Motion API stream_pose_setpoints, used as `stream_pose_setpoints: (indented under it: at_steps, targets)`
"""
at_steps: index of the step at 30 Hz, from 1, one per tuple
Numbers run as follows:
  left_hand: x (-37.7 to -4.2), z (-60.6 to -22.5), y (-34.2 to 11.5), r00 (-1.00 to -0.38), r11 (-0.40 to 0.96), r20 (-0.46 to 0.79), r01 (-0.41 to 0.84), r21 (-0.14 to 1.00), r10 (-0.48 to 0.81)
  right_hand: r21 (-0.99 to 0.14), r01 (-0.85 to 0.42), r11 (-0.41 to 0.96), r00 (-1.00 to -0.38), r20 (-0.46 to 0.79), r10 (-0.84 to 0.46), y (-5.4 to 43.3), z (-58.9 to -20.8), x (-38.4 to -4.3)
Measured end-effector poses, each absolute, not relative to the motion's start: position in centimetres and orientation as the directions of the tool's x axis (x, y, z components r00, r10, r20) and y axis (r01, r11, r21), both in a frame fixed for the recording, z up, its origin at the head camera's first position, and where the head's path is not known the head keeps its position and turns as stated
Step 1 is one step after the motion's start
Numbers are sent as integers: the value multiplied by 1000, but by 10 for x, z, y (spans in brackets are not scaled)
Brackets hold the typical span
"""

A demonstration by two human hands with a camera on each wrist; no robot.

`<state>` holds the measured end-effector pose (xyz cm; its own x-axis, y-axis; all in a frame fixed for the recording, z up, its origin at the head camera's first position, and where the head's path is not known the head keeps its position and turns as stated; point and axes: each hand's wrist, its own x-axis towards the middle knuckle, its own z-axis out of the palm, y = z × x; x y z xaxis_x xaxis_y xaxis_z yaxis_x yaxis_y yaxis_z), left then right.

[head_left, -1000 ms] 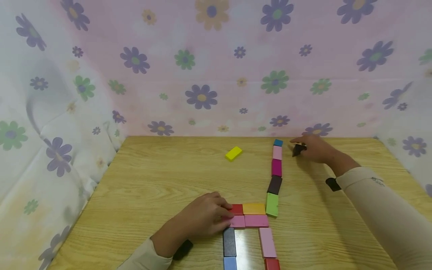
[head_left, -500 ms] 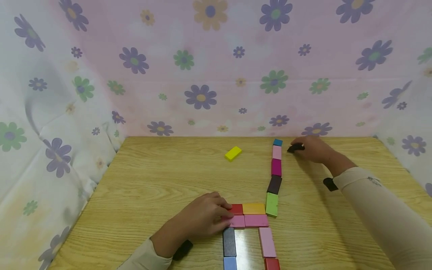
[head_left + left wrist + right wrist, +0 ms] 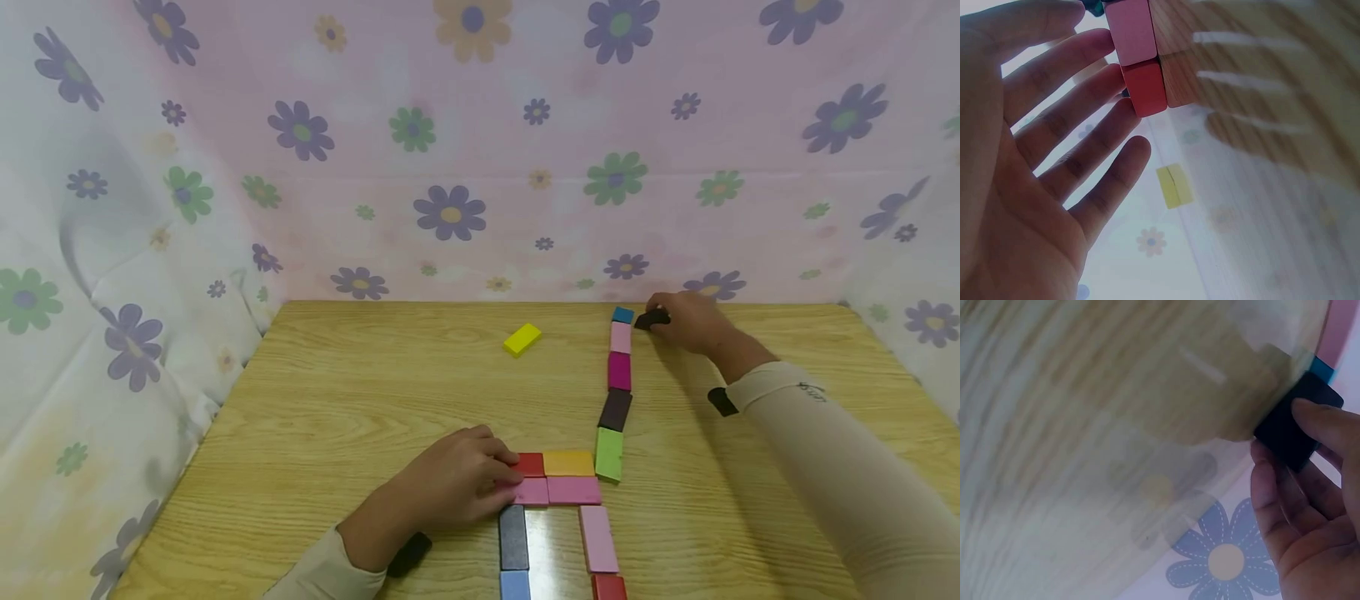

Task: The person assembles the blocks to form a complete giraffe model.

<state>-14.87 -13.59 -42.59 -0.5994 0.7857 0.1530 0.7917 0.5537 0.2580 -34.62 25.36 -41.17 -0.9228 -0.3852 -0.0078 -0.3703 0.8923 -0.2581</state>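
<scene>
My right hand pinches a black block between thumb and fingers at the far edge of the table, close to the right of the small blue block. That blue block ends a column with a light pink block, a magenta block, a dark brown block and a lime green block. My left hand touches the left ends of a red block and a pink block with extended fingertips. An orange block adjoins the red one.
A lone yellow block lies left of the column on the wooden table. Nearer me, a grey block and a pale pink block head two rows. Flowered cloth rises behind and at both sides.
My right hand has moved left and slightly farther back with the black block, turning it and bringing it nearer the blue block. My left hand stays at the red and pink blocks.
</scene>
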Motion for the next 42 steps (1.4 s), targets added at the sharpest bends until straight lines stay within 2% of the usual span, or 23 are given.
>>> stream_pose_setpoints:
  at_steps: [9,11,14,16,19,23,27,34,42]
  targets:
    - [-148,-423,-135,-600,557,158,793,247,785,-241,-381,893,-918,-18,-397,253,-412,-339]
    - [-147,-424,-135,-601,559,156,792,246,784,-251,-398,882,-915,34,-403,249,-407,-328]
    - [-147,-423,-133,-597,556,156,796,240,787,-305,-442,844,-896,190,-401,236,-399,-298]
    - [-147,-423,-132,-595,556,155,798,233,789,-333,-500,800,-860,304,-411,223,-396,-270]
    - [-147,-424,-131,-594,559,154,799,222,789,-374,-560,739,-822,359,-442,202,-397,-226]
    - [-146,-424,-131,-593,559,151,800,217,791,-389,-591,707,-807,292,-514,180,-405,-174]
    - [-146,-424,-131,-601,564,146,793,229,786,-378,-626,682,-772,179,-610,166,-412,-143]
    - [-145,-424,-132,-644,581,148,750,316,751,-360,-703,613,-669,43,-742,161,-419,-129]
    - [-147,-422,-130,-689,604,65,673,428,722,-362,-717,596,-641,6,-767,166,-420,-124]
